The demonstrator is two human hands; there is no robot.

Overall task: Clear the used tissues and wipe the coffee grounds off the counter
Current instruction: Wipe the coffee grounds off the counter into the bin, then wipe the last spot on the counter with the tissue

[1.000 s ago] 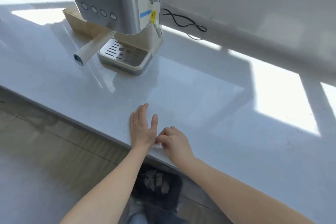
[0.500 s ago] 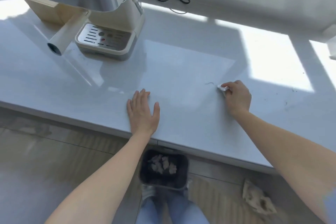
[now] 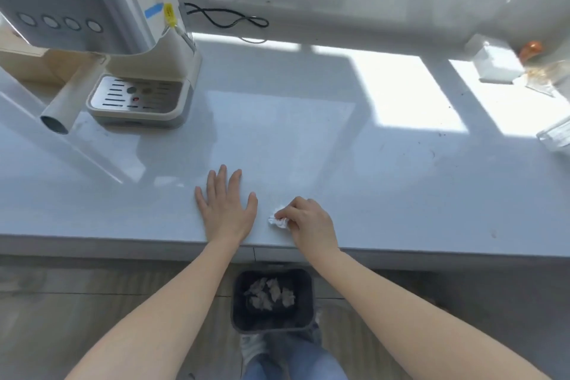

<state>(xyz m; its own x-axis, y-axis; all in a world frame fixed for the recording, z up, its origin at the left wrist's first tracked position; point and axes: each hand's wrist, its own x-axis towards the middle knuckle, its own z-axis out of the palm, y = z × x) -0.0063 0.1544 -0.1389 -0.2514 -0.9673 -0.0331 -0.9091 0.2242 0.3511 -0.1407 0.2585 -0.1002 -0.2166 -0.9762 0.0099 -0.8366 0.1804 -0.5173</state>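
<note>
We have our right hand [image 3: 310, 220] curled closed around a small white wad of tissue [image 3: 278, 220], pressing it onto the desk [image 3: 385, 194] close to the front edge, while our left hand [image 3: 226, 210] lies flat and fully spread on the surface just beside it, gripping nothing. Directly below the edge, on the floor, stands the black bin [image 3: 303, 316] with crumpled used tissues [image 3: 268, 293] already inside. The main risk, as we judge it, is in the last push: if we sweep the wad over the edge at a slant, whatever grounds it has gathered could fall beside the bin instead of into it, since the bin's opening is narrow and sits partly under the desk's lip. A second risk is the wad itself; it is small and bunched, so it probably holds little, and dragging it further may smear fine grounds into streaks on the glossy top instead of lifting them. We also still see dark specks of coffee grounds [image 3: 441, 134] scattered well off to the right, in and around the sunlit patches, where glare could make us overlook some. Reaching that way brings our arm near the clear containers [image 3: 555, 133] at the far right edge, which a careless sweep might knock. The coffee machine [image 3: 101, 40] and its cord [image 3: 228, 17] stand well clear of our hands for now.
</note>
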